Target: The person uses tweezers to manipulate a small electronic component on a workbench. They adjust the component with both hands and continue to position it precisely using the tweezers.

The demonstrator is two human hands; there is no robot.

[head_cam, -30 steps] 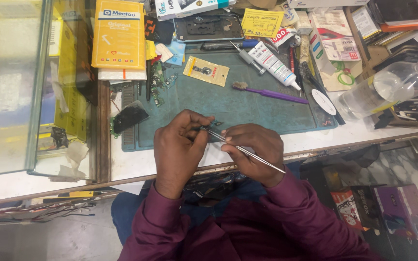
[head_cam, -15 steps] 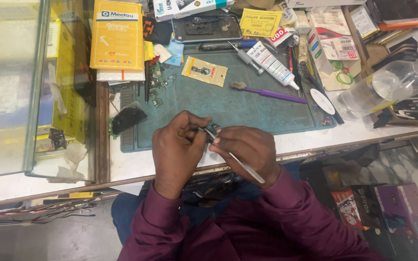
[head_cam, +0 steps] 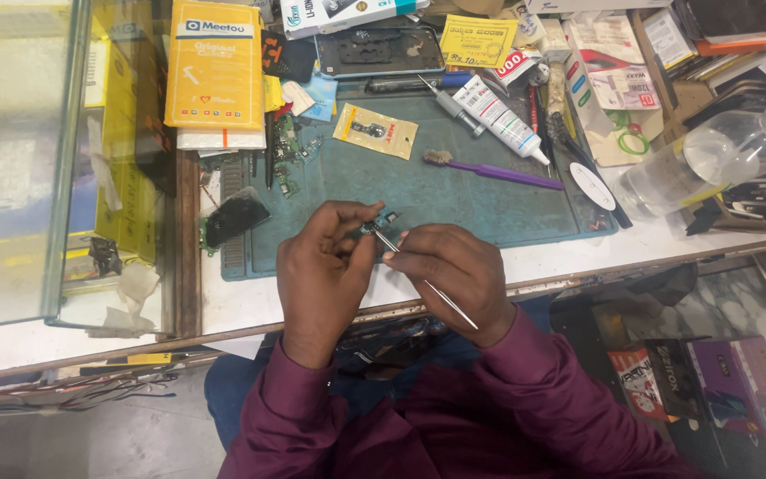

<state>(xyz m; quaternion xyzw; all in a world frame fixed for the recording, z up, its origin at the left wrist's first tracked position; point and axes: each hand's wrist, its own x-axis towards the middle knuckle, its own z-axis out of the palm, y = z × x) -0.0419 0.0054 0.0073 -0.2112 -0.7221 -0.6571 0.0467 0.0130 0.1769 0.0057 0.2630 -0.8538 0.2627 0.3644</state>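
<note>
Your left hand [head_cam: 325,266] was curled, its thumb and fingertips pinched together on a small electronic part [head_cam: 377,223], held just above the near edge of the teal work mat [head_cam: 454,191]. Your right hand [head_cam: 454,270] was closed in a pen-like grip around a pair of thin metal tweezers [head_cam: 423,279], the fingers pressed together on the shaft. The tweezers' tip met the small part right beside your left thumb, while the back end stuck out past your right wrist toward you. Both hands were touching or very nearly touching each other over the front of the bench.

On the mat beyond your hands lay a purple toothbrush [head_cam: 494,170], a white glue tube [head_cam: 507,120] and a small yellow packet [head_cam: 375,130]. A dark phone screen piece [head_cam: 234,215] rested at the mat's left edge, and a clear plastic bottle [head_cam: 698,160] lay on its side well off to the right.
</note>
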